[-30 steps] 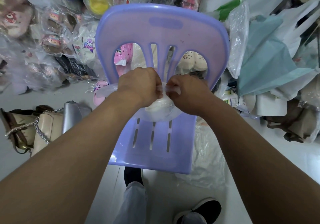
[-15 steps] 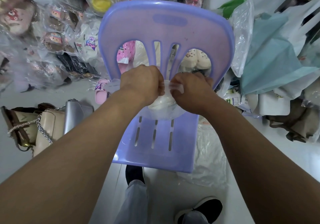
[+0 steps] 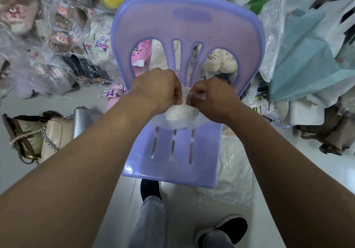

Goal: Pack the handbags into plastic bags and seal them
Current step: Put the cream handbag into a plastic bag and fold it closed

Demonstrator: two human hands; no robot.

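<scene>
Hands meet over the far half of the purple chair's seat (image 3: 172,171), where a cream handbag (image 3: 177,113) lies inside a clear plastic bag (image 3: 184,125) resting on that seat. The left hand (image 3: 159,90) is curled, its fingers pinching the bag's mouth. The right hand (image 3: 211,99) is curled the same way and pinches the same edge just beside it — a short strip of film shows between the two.

Sealing looks to be the step in hand, though whether the closure is a sticky flap or a press strip cannot be told from here. To do it well, I judge the edge wants holding taut and level, with trapped air eased out first. The pinch should then work outward from the middle, so no wrinkle is caught in the seam.

On the floor (image 3: 57,101) to the left sit a beige handbag (image 3: 55,134) with a chain and a silver handbag (image 3: 81,121), both unbagged. Loose clear bags (image 3: 234,171) lie right of the chair.
</scene>
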